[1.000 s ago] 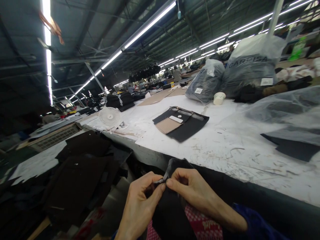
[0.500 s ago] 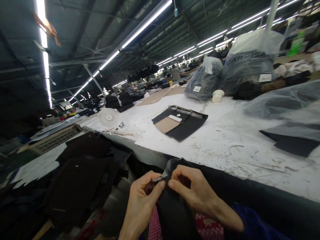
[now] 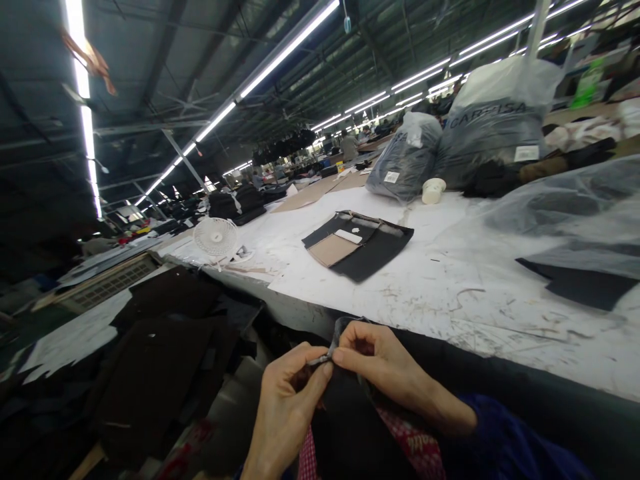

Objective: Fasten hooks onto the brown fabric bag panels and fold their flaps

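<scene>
A black fabric piece point(image 3: 350, 420) hangs over my lap, its greyish edge raised between my two hands. My left hand point(image 3: 293, 397) pinches that edge between thumb and forefinger, where a small light strip shows. Close beside it, my right hand point(image 3: 385, 363) pinches the same edge, the fingertips of both hands nearly touching. The other fingers of each hand are curled and partly hidden. Beyond the hands, on the white-covered table point(image 3: 285, 283), lies a black panel point(image 3: 370, 257) with a beige pocket piece and a small white label.
A small white fan point(image 3: 216, 238) stands on the table's left end. Stuffed plastic bags point(image 3: 495, 143) and a paper cup point(image 3: 433, 191) sit at the back right. Clear plastic sheeting point(image 3: 575, 207) covers dark pieces at the right. Stacked dark pieces point(image 3: 155, 380) lie at the lower left.
My right hand has moved slightly left, closer to my left fingertips, and its thumb now presses on the fabric edge. The view has shifted a little.
</scene>
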The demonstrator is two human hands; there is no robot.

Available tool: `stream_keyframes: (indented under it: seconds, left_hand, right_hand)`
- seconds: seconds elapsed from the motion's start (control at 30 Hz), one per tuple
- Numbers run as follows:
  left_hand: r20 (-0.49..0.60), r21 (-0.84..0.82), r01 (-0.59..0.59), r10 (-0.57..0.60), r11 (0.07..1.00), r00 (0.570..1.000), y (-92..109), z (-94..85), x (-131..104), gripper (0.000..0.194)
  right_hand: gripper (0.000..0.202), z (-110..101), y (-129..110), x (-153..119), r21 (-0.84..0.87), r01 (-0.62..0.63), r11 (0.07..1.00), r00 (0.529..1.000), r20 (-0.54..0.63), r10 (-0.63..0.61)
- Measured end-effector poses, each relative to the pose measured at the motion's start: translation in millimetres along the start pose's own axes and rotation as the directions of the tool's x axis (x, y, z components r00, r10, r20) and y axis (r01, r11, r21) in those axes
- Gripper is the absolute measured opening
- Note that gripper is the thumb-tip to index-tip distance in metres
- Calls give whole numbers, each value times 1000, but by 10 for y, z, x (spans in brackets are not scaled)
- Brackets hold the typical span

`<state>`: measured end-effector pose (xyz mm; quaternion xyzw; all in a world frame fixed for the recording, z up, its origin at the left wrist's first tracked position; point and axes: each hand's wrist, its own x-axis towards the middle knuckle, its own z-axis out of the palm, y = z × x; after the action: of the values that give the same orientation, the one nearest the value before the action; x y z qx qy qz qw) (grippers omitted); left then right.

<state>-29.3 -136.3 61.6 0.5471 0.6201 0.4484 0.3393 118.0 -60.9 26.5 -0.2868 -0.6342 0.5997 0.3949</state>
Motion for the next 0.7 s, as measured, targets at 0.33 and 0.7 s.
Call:
stream_keyframes:
  seconds: [0.33, 0.7]
  left_hand:
    - [0, 25, 23, -23, 999, 1000, -35, -381, -21, 27]
    - [-195, -230, 243, -289, 942, 937, -406, -926, -166, 63]
  right_hand:
    - [31, -367, -23, 117, -572, 388, 723, 901, 72, -427]
    - [11, -586, -151, -30, -497, 100, 862, 989, 141, -34]
